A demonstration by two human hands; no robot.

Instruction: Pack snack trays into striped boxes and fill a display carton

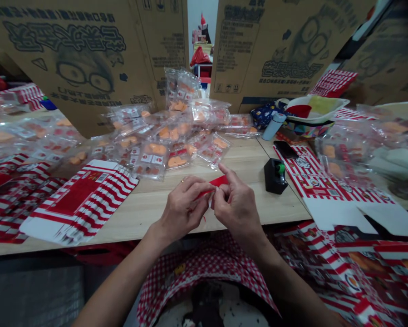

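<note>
Near the front edge of the wooden table (139,213), my left hand (186,202) and my right hand (238,202) meet, fingertips close together. Both pinch a thin red strip (218,181); whether it is ribbon, paper or plastic I cannot tell. Part of the strip is hidden behind the fingers. To the right of my right hand stands a black tape dispenser (275,176) with a green core. Left of my left hand lies a flat red-and-white striped carton (83,200).
Clear plastic packs (152,156) of orange and brown pieces are heaped at the back, before tall cardboard boxes (81,54). At right are a blue bottle (274,126), a phone (285,149), a white basket (317,109) and an unfolded striped carton (336,186). More cartons (350,272) sit below right.
</note>
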